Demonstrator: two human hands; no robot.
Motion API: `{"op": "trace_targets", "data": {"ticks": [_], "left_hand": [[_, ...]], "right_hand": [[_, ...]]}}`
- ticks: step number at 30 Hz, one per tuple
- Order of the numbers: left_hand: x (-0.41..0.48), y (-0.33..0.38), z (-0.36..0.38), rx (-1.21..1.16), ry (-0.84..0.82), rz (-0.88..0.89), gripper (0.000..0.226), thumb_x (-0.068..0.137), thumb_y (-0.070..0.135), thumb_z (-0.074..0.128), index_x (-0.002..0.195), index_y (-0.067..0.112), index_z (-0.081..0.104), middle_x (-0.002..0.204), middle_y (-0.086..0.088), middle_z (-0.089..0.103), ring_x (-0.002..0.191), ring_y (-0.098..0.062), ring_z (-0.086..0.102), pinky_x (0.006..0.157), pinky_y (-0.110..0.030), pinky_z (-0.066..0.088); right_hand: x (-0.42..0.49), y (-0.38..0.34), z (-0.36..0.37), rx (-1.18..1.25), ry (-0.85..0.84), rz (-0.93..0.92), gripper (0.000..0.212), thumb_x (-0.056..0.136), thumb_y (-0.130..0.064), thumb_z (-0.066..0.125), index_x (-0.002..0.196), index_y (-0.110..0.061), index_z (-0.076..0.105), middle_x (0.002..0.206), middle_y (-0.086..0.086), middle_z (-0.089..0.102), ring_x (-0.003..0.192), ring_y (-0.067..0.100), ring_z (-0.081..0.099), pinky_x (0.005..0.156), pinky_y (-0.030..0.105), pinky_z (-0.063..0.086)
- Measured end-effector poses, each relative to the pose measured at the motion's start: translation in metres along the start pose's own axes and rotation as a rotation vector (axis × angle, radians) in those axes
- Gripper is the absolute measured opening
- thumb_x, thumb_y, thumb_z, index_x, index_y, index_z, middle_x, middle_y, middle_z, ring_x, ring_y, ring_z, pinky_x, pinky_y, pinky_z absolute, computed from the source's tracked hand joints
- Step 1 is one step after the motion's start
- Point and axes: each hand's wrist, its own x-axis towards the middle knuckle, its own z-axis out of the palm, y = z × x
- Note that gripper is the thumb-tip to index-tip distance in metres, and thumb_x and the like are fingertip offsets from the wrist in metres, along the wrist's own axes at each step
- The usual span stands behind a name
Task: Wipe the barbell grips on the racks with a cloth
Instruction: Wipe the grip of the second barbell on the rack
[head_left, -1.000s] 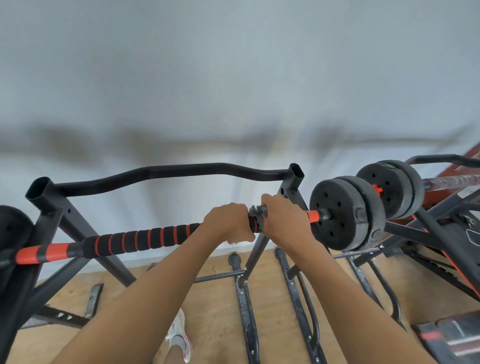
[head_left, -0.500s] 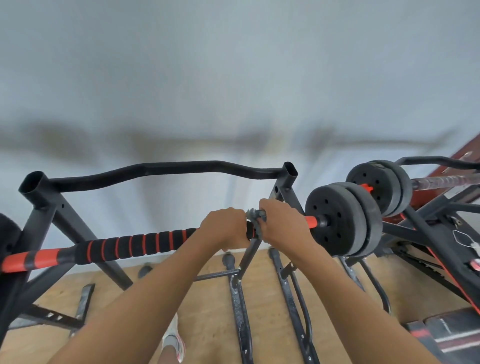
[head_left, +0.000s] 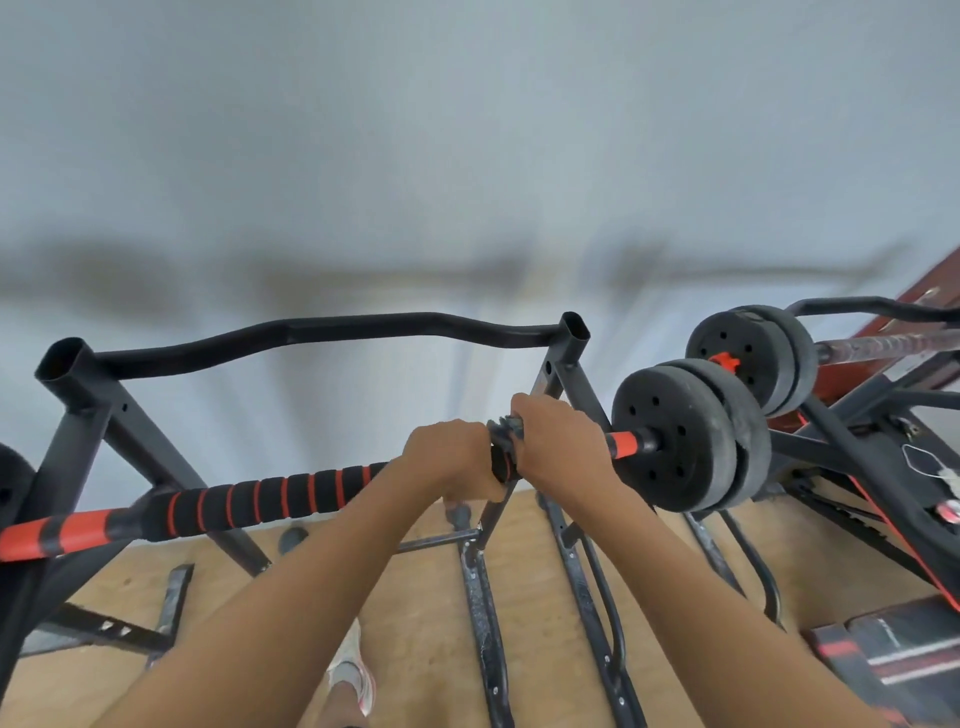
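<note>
A barbell lies across a black rack (head_left: 78, 395). Its grip (head_left: 260, 501) is black foam with red rings, and black weight plates (head_left: 685, 441) sit on its right end. My left hand (head_left: 449, 454) grips the foam grip near its right end. Right beside it, my right hand (head_left: 558, 447) is wrapped round the bar with a grey cloth (head_left: 506, 428) bunched under its fingers. Only a small edge of the cloth shows between the two hands.
A second barbell (head_left: 883, 345) with black plates (head_left: 753, 353) rests on another rack at the right. Rack legs (head_left: 483, 613) spread over the wooden floor below. A white wall stands behind. My shoe (head_left: 353, 675) is on the floor under my arms.
Both hands stay side by side on the bar. The view has shifted a little, so the bar and racks sit slightly lower left than before.
</note>
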Motion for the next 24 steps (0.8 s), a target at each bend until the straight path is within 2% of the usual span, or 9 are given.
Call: {"op": "trace_targets", "data": {"ticks": [1,2,4,7,10,13,17,19,24], "left_hand": [[0.002,0.000,-0.002,-0.038,-0.099,-0.004,0.017,0.081,0.036,0.068,0.084,0.019,0.068,0.067,0.008,0.073,0.074,-0.014,0.075,0.076,-0.029,0.058],[0.002,0.000,0.001,-0.042,-0.121,0.002,0.017,0.080,0.033,0.068,0.085,0.017,0.070,0.067,0.007,0.074,0.072,-0.014,0.075,0.078,-0.030,0.060],[-0.003,0.003,0.012,0.037,0.050,0.012,0.019,0.084,0.033,0.071,0.090,0.016,0.065,0.069,0.006,0.067,0.070,-0.019,0.071,0.076,-0.033,0.060],[-0.017,0.007,0.032,0.224,0.394,0.008,0.014,0.096,0.034,0.058,0.091,0.022,0.054,0.070,0.007,0.049,0.068,-0.019,0.058,0.069,-0.032,0.049],[-0.023,0.009,0.045,0.293,0.514,0.042,0.012,0.102,0.030,0.048,0.100,0.020,0.055,0.084,0.004,0.058,0.072,-0.019,0.049,0.066,-0.032,0.039],[-0.021,0.012,0.037,0.229,0.395,0.019,0.017,0.097,0.036,0.058,0.102,0.021,0.059,0.080,0.006,0.057,0.071,-0.018,0.055,0.068,-0.032,0.043],[-0.009,0.006,0.009,0.026,-0.052,-0.019,0.022,0.080,0.047,0.070,0.088,0.027,0.063,0.067,0.010,0.070,0.068,-0.012,0.070,0.064,-0.026,0.049],[-0.011,0.006,0.014,-0.031,-0.129,-0.028,0.018,0.080,0.038,0.067,0.084,0.021,0.064,0.063,0.007,0.073,0.060,-0.012,0.070,0.063,-0.025,0.051],[-0.032,0.014,0.050,0.203,0.372,-0.024,0.014,0.092,0.025,0.061,0.083,0.021,0.051,0.065,0.006,0.046,0.059,-0.019,0.050,0.061,-0.032,0.039]], "right_hand": [[-0.005,0.003,0.001,0.015,0.003,-0.002,0.012,0.094,-0.025,0.062,0.101,-0.020,0.053,0.092,0.000,0.061,0.081,0.024,0.065,0.075,0.041,0.058],[-0.010,0.005,0.003,0.022,0.017,-0.004,0.012,0.094,-0.026,0.063,0.096,-0.021,0.051,0.089,-0.002,0.060,0.077,0.022,0.064,0.071,0.040,0.058],[-0.016,0.006,0.007,0.002,0.046,-0.004,0.015,0.092,-0.022,0.063,0.090,-0.022,0.048,0.085,-0.004,0.057,0.072,0.021,0.061,0.066,0.039,0.057],[-0.012,0.001,0.007,-0.016,0.055,-0.017,0.015,0.091,-0.017,0.060,0.088,-0.020,0.046,0.081,-0.004,0.052,0.071,0.021,0.060,0.064,0.036,0.053],[-0.004,-0.004,0.003,-0.012,0.033,-0.024,0.009,0.092,-0.018,0.060,0.093,-0.019,0.051,0.084,-0.002,0.056,0.074,0.021,0.062,0.070,0.037,0.057],[-0.005,-0.005,0.000,-0.014,0.042,-0.014,0.010,0.093,-0.017,0.060,0.094,-0.019,0.051,0.087,0.000,0.059,0.076,0.022,0.064,0.071,0.037,0.057],[-0.020,0.000,0.001,-0.062,0.028,-0.032,0.018,0.093,-0.017,0.061,0.089,-0.020,0.044,0.084,-0.003,0.052,0.072,0.022,0.061,0.062,0.034,0.050],[-0.028,0.006,0.003,-0.032,0.031,-0.029,0.016,0.091,-0.019,0.062,0.087,-0.022,0.047,0.083,-0.005,0.053,0.070,0.021,0.060,0.064,0.038,0.055],[-0.036,0.006,0.009,-0.046,0.016,-0.051,0.012,0.086,-0.014,0.057,0.089,-0.023,0.050,0.084,-0.006,0.052,0.069,0.020,0.058,0.063,0.038,0.054]]}}
